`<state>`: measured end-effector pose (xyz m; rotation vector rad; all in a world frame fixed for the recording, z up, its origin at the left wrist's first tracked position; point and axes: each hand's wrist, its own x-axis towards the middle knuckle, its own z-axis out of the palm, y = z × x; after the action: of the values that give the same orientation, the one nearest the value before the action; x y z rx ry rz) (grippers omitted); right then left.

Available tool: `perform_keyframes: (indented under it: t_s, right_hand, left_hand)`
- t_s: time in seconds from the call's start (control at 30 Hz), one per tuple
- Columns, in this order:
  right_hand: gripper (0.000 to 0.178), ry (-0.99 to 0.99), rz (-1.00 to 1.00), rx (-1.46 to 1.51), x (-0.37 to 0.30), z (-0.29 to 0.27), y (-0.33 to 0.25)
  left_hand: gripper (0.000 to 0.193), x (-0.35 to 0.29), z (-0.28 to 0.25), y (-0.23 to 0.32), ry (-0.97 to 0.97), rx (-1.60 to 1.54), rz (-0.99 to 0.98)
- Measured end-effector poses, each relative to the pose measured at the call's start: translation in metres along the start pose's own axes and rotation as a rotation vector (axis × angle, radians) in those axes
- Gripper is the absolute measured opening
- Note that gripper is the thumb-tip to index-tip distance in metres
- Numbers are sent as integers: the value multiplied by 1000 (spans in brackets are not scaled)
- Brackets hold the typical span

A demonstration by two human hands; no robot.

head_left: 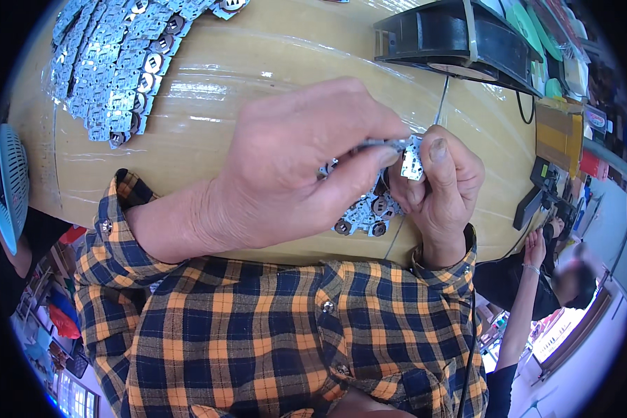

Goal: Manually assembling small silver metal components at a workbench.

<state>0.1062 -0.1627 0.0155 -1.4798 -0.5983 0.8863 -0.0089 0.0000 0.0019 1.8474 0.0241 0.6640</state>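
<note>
Above the tabletop, my left hand [299, 160] pinches a thin grey piece [386, 143] between thumb and forefinger. It is seen edge-on and looks like a circuit board. Touching its tip, or very close to it, is a small pale-blue circuit board [412, 161], gripped by the thumb and bent fingers of my right hand [447, 174]. Below and partly behind my hands lies a cluster of circuit boards [359, 217] with dark round parts on them. My left hand hides some of that cluster.
Many joined circuit boards [108, 66] lie in overlapping rows at the far left. A black fan-like housing [439, 38] stands at the far right, near a cardboard box [559, 136]. A blue perforated fan-like thing [10, 181] is at the left edge. Another person's arm [522, 313] shows at right.
</note>
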Motion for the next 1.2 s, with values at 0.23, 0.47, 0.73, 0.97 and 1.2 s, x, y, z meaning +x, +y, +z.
perform_keyframes:
  t_s: [0.23, 0.47, 0.73, 0.97, 1.2]
  right_hand:
    - [33, 132, -63, -135, 4, 4, 0]
    - [28, -174, -418, -533, 8, -8, -1]
    - [22, 87, -249, -427, -1, -6, -6]
    - [24, 6, -343, -487, 0, -6, -2]
    - [42, -3, -377, -507, 0, -6, -3]
  left_hand:
    - [24, -3, 3, 0, -115, -45, 160]
    - [20, 0, -1, -6, -50, -472, -326]
    - [21, 1, -5, 0, -178, -508, -465]
    - [18, 0, -8, -3, -212, -469, -408]
    - [19, 0, -7, 0, -204, -497, -419]
